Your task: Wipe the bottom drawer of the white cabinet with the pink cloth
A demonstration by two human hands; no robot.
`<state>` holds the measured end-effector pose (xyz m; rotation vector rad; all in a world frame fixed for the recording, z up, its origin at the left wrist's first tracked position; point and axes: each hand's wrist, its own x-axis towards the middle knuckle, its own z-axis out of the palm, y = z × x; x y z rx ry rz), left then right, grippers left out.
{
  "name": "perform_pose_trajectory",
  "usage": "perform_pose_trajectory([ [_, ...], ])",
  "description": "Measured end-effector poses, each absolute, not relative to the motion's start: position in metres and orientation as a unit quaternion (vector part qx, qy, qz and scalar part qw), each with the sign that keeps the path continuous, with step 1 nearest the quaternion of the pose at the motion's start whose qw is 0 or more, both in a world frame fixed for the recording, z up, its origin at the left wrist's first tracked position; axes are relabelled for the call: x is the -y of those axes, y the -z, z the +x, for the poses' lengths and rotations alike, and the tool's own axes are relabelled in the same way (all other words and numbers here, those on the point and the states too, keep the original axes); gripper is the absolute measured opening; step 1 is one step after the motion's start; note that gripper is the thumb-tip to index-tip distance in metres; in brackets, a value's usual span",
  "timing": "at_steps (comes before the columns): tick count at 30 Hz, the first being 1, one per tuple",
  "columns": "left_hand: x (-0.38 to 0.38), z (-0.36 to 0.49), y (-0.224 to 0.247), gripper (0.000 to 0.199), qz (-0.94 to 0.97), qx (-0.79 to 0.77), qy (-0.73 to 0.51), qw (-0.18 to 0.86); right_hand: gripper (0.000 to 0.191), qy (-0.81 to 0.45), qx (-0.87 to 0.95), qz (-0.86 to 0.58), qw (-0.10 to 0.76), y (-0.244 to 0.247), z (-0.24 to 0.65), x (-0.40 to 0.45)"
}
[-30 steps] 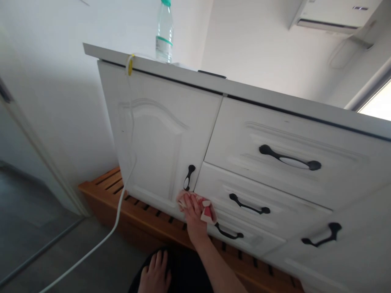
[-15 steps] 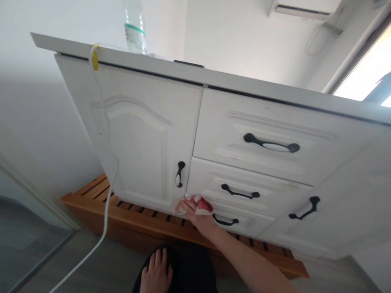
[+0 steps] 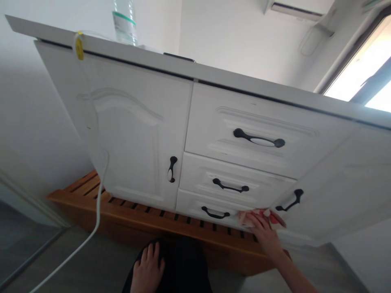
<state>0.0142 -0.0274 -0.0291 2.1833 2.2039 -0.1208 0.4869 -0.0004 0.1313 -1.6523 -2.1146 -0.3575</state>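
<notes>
A pink and red cloth (image 3: 276, 218) is pressed by my right hand (image 3: 263, 230) against the white cabinet (image 3: 131, 138), at the right end of the bottom drawer. The fingers of that hand lie over the cloth, below the black handle (image 3: 290, 200) of the right door. My left hand (image 3: 148, 266) rests on my dark-clothed knee with its fingers apart and nothing in it. The bottom drawer's handle (image 3: 215, 213) is left of the cloth.
The cabinet stands on a slatted wooden bench (image 3: 122, 213). A white cable (image 3: 98, 203) hangs over the cabinet's left front and runs to the lower left. On the top stand a clear bottle (image 3: 125, 24) and a flat dark object (image 3: 179, 57). A window is at the right.
My right hand has moved right with the cloth, from the left edge of the drawers to their right end. The view has shifted slightly. My left hand stays on the knee.
</notes>
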Motion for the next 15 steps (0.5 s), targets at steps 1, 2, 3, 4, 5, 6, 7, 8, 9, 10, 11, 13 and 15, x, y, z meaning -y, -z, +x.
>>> perform_pose_trajectory([
  [1,0.027,0.016,0.030,0.057,0.703,-0.710,0.043,0.018,0.034,0.134,0.773,-0.596,0.174,-0.128,0.496,0.009],
  [2,0.027,0.017,0.030,0.058,0.703,-0.710,0.047,0.018,0.034,0.145,0.766,-0.608,0.153,-0.124,0.501,0.017],
  [3,0.027,0.019,0.030,0.058,0.702,-0.710,0.051,0.019,0.035,0.167,0.744,-0.628,0.154,-0.119,0.502,0.023],
  [4,0.027,0.020,0.029,0.058,0.700,-0.711,0.056,0.020,0.037,0.189,0.724,-0.643,0.167,-0.115,0.499,0.028],
  [5,0.027,0.020,0.029,0.058,0.699,-0.712,0.058,0.023,0.041,0.208,0.707,-0.649,0.189,-0.112,0.491,0.031],
  [6,0.027,0.021,0.028,0.058,0.699,-0.712,0.059,0.027,0.044,0.222,0.701,-0.643,0.216,-0.111,0.479,0.030],
  [7,0.027,0.021,0.028,0.058,0.699,-0.712,0.057,0.032,0.044,0.233,0.700,-0.628,0.247,-0.112,0.462,0.027],
  [8,0.027,0.021,0.027,0.058,0.700,-0.712,0.054,0.036,0.042,0.238,0.707,-0.606,0.278,-0.116,0.443,0.021],
  [9,0.027,0.022,0.026,0.058,0.700,-0.711,0.050,0.041,0.037,0.243,0.715,-0.581,0.305,-0.120,0.420,0.012],
  [10,0.027,0.022,0.025,0.058,0.699,-0.712,0.046,0.043,0.033,0.253,0.717,-0.560,0.330,-0.126,0.395,0.000],
  [11,0.027,0.022,0.024,0.058,0.698,-0.714,0.043,0.045,0.030,0.259,0.722,-0.541,0.346,-0.131,0.370,-0.015],
  [13,0.026,0.023,0.023,0.058,0.694,-0.717,0.038,0.046,0.025,0.264,0.718,-0.524,0.374,-0.135,0.320,-0.048],
  [15,0.026,0.023,0.021,0.058,0.692,-0.720,0.033,0.045,0.022,0.236,0.730,-0.526,0.366,-0.130,0.278,-0.080],
])
